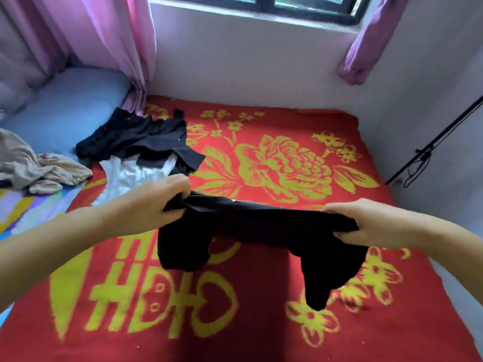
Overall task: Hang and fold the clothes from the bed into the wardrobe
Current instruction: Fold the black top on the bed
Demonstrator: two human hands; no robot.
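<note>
Right now both bare hands hold one black, soft fabric garment (261, 226) up over the red blanket with yellow flower and letter patterns (261, 322) that covers the bed. The left hand (154, 202) has its fingers curled tightly round a bunched end of the garment on the left, and the right hand (366, 223) grips the opposite end on the right, fingers and thumb closed over the cloth. Between the two hands the cloth runs as a thick band, and two loose parts hang down from it, a shorter one below the left hand and a longer one below the right hand that tapers to a point. Whether those hanging parts touch the blanket cannot be told. Farther back on the left of the bed lies a crumpled pile of black clothes (138, 139), partly resting on a white garment (130, 176) spread flat on the blanket. At the far left edge a wrinkled beige cloth (31, 165) lies on a pale blue sheet (65, 105). Pink curtains (109, 35) hang at the far left beside a dark-framed window (261, 6), and another pink curtain (366, 43) is bunched at the far right. A thin black pole with a dangling cord (428, 150) leans against the white wall on the right.
</note>
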